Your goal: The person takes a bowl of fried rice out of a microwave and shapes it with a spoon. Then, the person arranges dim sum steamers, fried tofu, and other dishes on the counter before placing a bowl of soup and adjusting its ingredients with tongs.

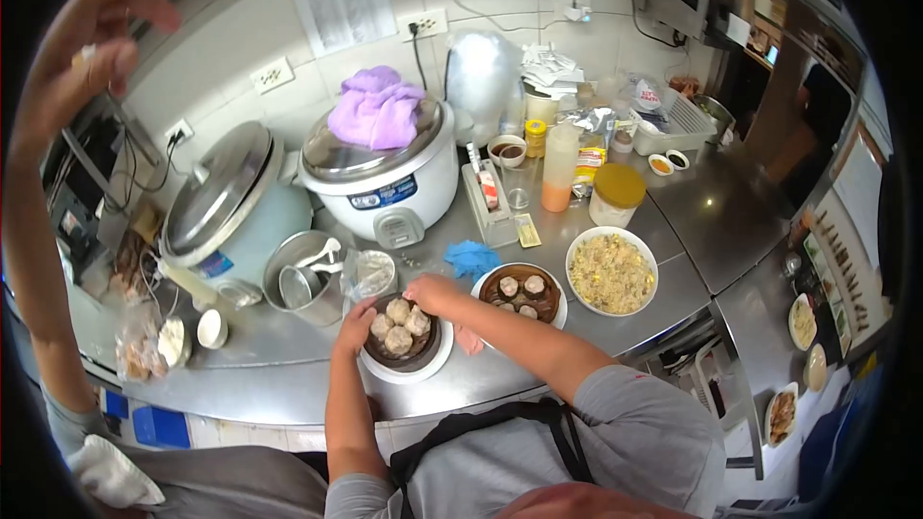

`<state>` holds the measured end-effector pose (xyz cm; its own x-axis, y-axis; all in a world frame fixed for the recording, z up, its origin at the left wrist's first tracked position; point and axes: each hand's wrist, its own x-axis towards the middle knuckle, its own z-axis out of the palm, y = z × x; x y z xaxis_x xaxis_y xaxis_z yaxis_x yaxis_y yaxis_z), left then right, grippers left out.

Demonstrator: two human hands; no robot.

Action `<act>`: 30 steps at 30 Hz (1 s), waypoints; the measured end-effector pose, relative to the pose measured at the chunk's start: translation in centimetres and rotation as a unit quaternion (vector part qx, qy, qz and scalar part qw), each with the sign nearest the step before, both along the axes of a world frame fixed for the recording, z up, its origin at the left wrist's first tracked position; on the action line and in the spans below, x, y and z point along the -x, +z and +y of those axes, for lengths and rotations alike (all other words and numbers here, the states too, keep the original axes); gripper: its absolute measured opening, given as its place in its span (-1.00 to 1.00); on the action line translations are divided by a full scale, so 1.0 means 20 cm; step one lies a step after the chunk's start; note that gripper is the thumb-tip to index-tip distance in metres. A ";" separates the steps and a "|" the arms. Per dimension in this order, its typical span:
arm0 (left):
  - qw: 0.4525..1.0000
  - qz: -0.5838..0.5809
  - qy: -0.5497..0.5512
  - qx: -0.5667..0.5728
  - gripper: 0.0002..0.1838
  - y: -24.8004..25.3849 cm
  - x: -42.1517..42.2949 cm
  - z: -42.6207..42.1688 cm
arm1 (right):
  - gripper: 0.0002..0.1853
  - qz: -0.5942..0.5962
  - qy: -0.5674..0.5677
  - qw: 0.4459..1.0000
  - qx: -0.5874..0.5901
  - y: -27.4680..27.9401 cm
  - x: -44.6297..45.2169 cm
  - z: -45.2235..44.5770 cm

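A round steamer basket (416, 363) with several dumplings (398, 340) sits on a white plate (440, 361) near the counter's front edge. My left hand (357, 327) is closed on the basket's left rim. At its upper right rim, my right hand (435, 295) has its fingers pressed together on the edge; the fingertips are partly hidden. Beside my right forearm, a second basket (549, 301) holds several pieces on another white plate, partly covered by the arm. A crumpled blue cloth (472, 258) lies just beyond my right hand.
Behind stand a rice cooker (385, 194) with a purple cloth (376, 110), a large lidded pot (227, 194) and a metal pot (300, 279). A fried rice bowl (611, 271) and sauce bottle (559, 169) are to the right. Another person's raised hand (94, 38) is at left.
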<state>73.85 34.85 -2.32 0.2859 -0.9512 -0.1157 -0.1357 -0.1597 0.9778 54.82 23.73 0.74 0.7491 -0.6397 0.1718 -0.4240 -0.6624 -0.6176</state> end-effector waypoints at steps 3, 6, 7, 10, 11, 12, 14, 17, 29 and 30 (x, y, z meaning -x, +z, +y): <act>0.986 0.139 0.090 -0.021 -0.67 0.01 0.06 0.01 | -0.77 0.051 -0.027 0.998 -0.007 0.05 0.03 0.06; 0.991 0.066 0.115 -0.005 -0.64 -0.01 0.08 0.03 | -0.78 -0.026 -0.058 0.997 -0.041 0.01 0.12 0.16; 0.988 0.077 0.137 0.003 -0.64 -0.01 0.09 0.05 | -0.80 -0.002 -0.065 0.998 -0.028 0.02 0.16 0.20; 0.972 0.093 0.213 0.034 -0.62 -0.04 0.16 0.09 | -0.84 0.043 -0.077 0.996 0.005 0.00 0.24 0.30; 0.964 0.087 0.245 0.049 -0.61 -0.06 0.20 0.11 | -0.85 0.038 -0.076 0.996 0.011 -0.02 0.26 0.33; 0.956 0.080 0.276 0.064 -0.59 -0.08 0.24 0.12 | -0.84 0.033 -0.075 0.997 0.017 -0.04 0.27 0.36; 0.936 0.032 0.346 0.055 -0.57 -0.05 0.39 0.17 | -0.85 -0.004 -0.086 0.996 0.014 -0.09 0.28 0.43; 0.903 0.009 0.426 0.055 -0.55 -0.07 0.56 0.25 | -0.84 -0.060 -0.075 0.995 -0.023 -0.20 0.27 0.37; 0.982 0.033 0.180 0.049 -0.45 -0.01 0.24 0.15 | -0.83 -0.040 -0.051 0.996 -0.064 0.07 0.39 0.34; 0.990 0.039 0.129 0.027 -0.32 -0.09 0.17 0.13 | -0.84 -0.035 -0.042 0.998 -0.032 0.00 0.36 0.34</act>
<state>70.47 37.46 -4.10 0.5132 -0.8526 -0.0983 -0.0215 -0.1273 0.9916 47.61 30.45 0.81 0.6805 -0.7107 0.1784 -0.4298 -0.5843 -0.6883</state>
